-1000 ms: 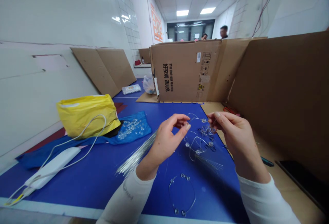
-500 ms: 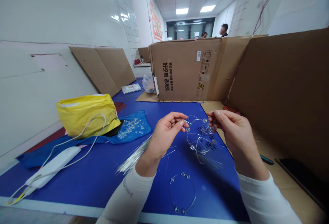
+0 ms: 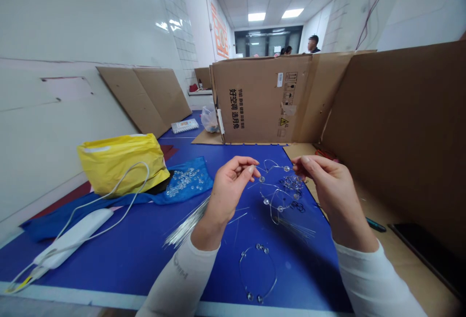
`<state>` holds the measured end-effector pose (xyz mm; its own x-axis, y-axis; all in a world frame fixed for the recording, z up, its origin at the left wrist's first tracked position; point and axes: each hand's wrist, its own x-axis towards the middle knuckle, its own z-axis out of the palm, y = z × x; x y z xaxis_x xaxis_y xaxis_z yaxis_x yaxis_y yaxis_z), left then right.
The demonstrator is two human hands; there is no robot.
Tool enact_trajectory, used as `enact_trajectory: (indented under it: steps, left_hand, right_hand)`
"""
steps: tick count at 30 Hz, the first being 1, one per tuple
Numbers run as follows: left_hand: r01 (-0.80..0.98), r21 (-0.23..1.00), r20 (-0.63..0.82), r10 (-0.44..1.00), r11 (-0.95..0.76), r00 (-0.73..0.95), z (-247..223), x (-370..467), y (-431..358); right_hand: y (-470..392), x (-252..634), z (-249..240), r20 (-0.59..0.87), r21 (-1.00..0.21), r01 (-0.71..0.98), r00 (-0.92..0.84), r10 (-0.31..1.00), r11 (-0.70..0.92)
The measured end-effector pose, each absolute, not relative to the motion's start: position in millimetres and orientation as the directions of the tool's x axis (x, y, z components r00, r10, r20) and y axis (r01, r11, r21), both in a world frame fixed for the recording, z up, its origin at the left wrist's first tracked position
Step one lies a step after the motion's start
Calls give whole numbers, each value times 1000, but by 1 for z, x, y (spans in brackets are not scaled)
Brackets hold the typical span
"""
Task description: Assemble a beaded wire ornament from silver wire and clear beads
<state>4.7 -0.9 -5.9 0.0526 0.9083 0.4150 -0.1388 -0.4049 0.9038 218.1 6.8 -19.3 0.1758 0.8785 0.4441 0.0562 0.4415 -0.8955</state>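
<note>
Above the blue table, my left hand point(image 3: 233, 183) is closed in a pinch on thin wire at the left side of a beaded wire piece point(image 3: 280, 208). My right hand point(image 3: 327, 183) pinches the same piece at its upper right, beside a clear bead point(image 3: 286, 168). Several clear beads and bent wire loops hang between the hands. Nearer the front edge, a wire ring with clear beads point(image 3: 275, 278) lies on the table. Loose straight wires point(image 3: 187, 225) lie by my left wrist. Small dark rings point(image 3: 298, 206) lie behind the held piece.
Clear beads point(image 3: 186, 181) lie on a blue cloth point(image 3: 206, 181) beside a yellow bag point(image 3: 122, 164). A white power strip point(image 3: 76, 237) with its cable sits at the left. Cardboard point(image 3: 262, 101) stands behind; a dark flat object point(image 3: 425, 254) lies right. People show beyond the cardboard.
The held wire piece has shifted slightly left and tilted, its lower beads now higher. My left hand has moved a little left, still pinching; my right hand has barely moved.
</note>
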Motion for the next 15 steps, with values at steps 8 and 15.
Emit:
enact_trajectory:
  steps: [8, 15]
  left_hand:
    - [-73, 927, 372, 925, -367, 77, -9, 5, 2]
    - [312, 744, 610, 791, -591, 46, -12, 4, -1]
  right_hand:
    - [-5, 210, -10, 571, -820, 177, 169, 804, 545]
    - [-13, 203, -8, 661, -738, 285, 123, 740, 612]
